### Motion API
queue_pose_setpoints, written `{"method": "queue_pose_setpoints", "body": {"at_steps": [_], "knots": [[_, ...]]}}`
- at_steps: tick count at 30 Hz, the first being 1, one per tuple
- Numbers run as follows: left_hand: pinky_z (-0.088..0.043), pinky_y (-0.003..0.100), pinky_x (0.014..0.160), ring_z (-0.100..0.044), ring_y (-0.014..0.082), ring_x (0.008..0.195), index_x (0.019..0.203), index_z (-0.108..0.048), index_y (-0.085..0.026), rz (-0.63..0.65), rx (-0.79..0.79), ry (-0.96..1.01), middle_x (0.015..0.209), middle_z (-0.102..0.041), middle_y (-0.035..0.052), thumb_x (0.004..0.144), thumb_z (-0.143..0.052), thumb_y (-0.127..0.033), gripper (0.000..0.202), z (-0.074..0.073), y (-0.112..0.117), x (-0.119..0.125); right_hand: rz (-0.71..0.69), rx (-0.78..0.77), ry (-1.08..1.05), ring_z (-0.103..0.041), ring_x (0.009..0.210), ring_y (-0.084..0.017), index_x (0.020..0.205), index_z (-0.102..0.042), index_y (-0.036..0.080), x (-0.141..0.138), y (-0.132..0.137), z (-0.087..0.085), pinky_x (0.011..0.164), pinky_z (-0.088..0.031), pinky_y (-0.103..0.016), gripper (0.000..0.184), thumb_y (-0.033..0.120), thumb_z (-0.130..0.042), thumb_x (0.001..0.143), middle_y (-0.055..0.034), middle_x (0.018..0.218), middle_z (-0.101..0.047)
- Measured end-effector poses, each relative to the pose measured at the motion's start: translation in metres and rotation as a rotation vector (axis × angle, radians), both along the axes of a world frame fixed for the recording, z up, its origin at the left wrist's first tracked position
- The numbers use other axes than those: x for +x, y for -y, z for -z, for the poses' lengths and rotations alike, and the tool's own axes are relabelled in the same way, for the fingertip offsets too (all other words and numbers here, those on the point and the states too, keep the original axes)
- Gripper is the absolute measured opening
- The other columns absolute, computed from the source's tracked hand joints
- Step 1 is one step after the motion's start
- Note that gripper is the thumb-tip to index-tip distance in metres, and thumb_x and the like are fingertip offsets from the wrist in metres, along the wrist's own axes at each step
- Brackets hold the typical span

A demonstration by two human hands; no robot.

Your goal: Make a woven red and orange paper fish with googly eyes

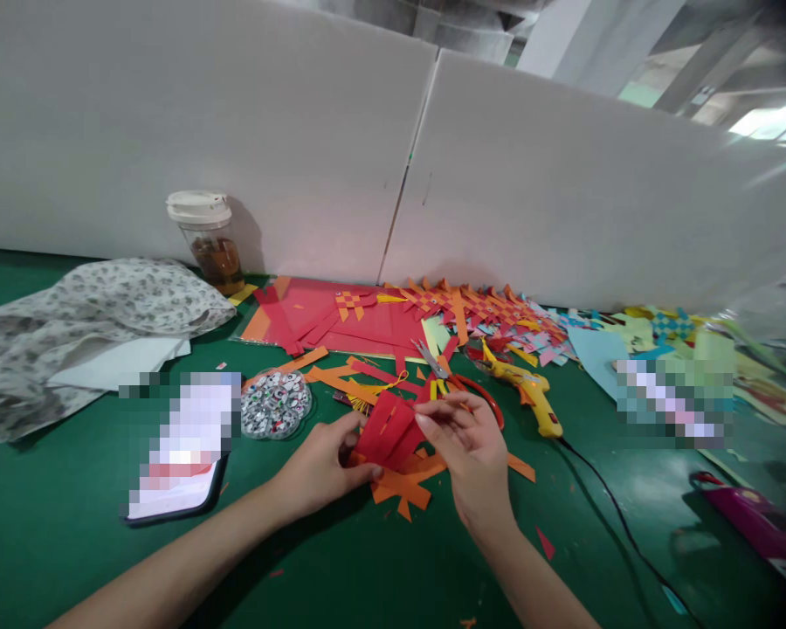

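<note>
Head view. Pinching the red paper strips [386, 428] between thumb and fingers of the left hand [327, 459], with the strips touching that hand at its 2 o'clock. Pinching the same strips near their right edge between thumb and forefinger tips of the right hand [475, 454], at that hand's 9 to 10 o'clock, with the remaining fingers loosely curled. Held tilted between both hands, just above orange paper strips [410, 491] fanning out at 6 o'clock. Taking the red strips as clock centre: near, at 1 o'clock, scissors [432, 360]; at 2 to 3, beyond the right hand, a yellow glue gun [534, 397]; at 9, a clear case of googly eyes [276, 404], then a phone [183, 454]; at 10, well apart, a lidded cup [210, 245].
</note>
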State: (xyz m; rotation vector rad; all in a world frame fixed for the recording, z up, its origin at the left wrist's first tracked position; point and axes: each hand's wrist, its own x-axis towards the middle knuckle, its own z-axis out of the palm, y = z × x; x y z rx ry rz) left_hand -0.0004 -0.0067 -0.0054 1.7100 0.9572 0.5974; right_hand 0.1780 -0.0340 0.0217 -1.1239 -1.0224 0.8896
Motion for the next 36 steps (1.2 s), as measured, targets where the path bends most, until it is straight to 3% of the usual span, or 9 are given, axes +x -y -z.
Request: {"method": "queue_pose_setpoints", "body": {"at_steps": [5,11,20,30,36], "knots": [[-0.031,0.021,0.047,-0.048,0.0107,0.051,0.094,-0.051,-0.018,-0.003,0.004,-0.007,0.064,-0.060,-0.0031,0.073,-0.062,-0.028,0.025,-0.0011,0.0000,0.0007,0.023,0.034,-0.023,-0.064,0.081,-0.017,0.087,-0.051,0.023,-0.0026,0.0006,-0.0001,0.078,-0.051,-0.035,0.027,0.020,-0.071,0.070,-0.0008,0.079,-0.067],[-0.030,0.020,0.047,-0.048,0.0108,0.052,0.090,-0.051,-0.019,-0.016,0.017,-0.031,0.063,-0.059,-0.0041,0.072,-0.062,-0.026,0.022,-0.0031,0.0003,0.0009,0.176,0.053,-0.079,-0.062,0.084,-0.016,0.081,-0.052,0.022,0.0043,-0.0033,0.0007,0.083,-0.047,-0.036,0.026,0.020,-0.074,0.067,-0.0001,0.082,-0.064],[-0.029,0.020,0.046,-0.046,0.0102,0.049,0.089,-0.051,-0.018,-0.022,0.018,-0.023,0.059,-0.056,-0.0057,0.071,-0.062,-0.025,0.022,-0.0025,-0.0002,0.0012,0.221,0.020,-0.066,-0.062,0.083,-0.017,0.080,-0.051,0.021,0.0064,-0.0076,0.0055,0.085,-0.046,-0.039,0.028,0.023,-0.075,0.065,-0.0016,0.083,-0.064],[-0.030,0.020,0.046,-0.048,0.0106,0.050,0.090,-0.051,-0.018,-0.017,0.027,-0.011,0.061,-0.060,-0.0041,0.072,-0.063,-0.027,0.023,0.0004,0.0000,0.0012,-0.006,-0.042,0.016,-0.062,0.090,-0.019,0.089,-0.051,0.023,-0.0013,-0.0041,0.0029,0.083,-0.050,-0.036,0.028,0.027,-0.071,0.070,-0.0043,0.090,-0.066],[-0.031,0.021,0.047,-0.050,0.0114,0.051,0.092,-0.052,-0.018,-0.016,0.034,-0.018,0.063,-0.062,-0.0028,0.072,-0.062,-0.028,0.024,0.0003,0.0001,0.0011,-0.005,-0.067,-0.007,-0.063,0.084,-0.017,0.091,-0.050,0.023,0.0001,-0.0050,0.0081,0.077,-0.050,-0.032,0.029,0.027,-0.071,0.071,-0.0030,0.086,-0.067]]}}
